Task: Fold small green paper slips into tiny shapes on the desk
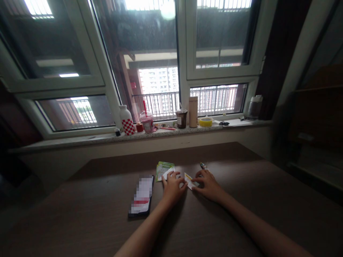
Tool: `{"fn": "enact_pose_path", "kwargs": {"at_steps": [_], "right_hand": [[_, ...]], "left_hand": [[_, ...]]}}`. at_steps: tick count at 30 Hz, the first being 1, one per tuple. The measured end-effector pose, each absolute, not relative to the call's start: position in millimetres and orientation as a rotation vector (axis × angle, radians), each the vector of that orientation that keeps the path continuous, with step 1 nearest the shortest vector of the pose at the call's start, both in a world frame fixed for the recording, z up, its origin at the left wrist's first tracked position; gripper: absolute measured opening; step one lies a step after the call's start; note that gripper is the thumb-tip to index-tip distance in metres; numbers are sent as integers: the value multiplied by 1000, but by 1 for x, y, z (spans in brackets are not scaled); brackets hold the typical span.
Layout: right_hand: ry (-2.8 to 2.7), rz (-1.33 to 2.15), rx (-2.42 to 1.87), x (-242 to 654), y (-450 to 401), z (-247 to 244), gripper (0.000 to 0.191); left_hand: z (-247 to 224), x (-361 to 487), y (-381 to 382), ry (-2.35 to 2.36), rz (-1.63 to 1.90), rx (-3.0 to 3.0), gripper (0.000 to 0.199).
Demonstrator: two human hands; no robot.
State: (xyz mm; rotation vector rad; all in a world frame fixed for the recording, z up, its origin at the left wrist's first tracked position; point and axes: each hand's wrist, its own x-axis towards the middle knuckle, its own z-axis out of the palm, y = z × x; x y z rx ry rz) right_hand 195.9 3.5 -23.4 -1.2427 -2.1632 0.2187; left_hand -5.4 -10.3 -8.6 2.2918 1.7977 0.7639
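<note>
A small white-and-yellow packet (pixel 189 181) lies between my two hands, low over the brown table (pixel 107 200). My right hand (pixel 208 185) pinches its right side between thumb and forefinger. At its left edge, the thumb and forefinger of my left hand (pixel 173 187) are pressed together; the other fingers curve over toward some green-and-white packets (pixel 161 171). A white piece (pixel 168 174) rests on those packets beside the left fingertips. Just beyond my right hand is a small shiny multicoloured wrapper (pixel 203 165), partly hidden by the fingers.
Left of my left hand lies a phone (pixel 142 196), its screen blurred out. Along the windowsill (pixel 107 138) stand a checkered bottle (pixel 127 119), a pink drink cup (pixel 146 121), a dark drink cup (pixel 181 118), a tan flask (pixel 193 111) and yellow tape (pixel 205 122).
</note>
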Motion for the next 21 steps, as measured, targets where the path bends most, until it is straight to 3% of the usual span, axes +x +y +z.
{"fn": "enact_pose_path", "kwargs": {"at_steps": [5,21], "right_hand": [[-2206,226,-1230,198,3,-21,40],[-2151,193,-1182,201,4,-21,13]], "left_hand": [[-6,-5,-11,1715,750,2300,11],[-3,-5,-14,1655,747,2352,18]]}}
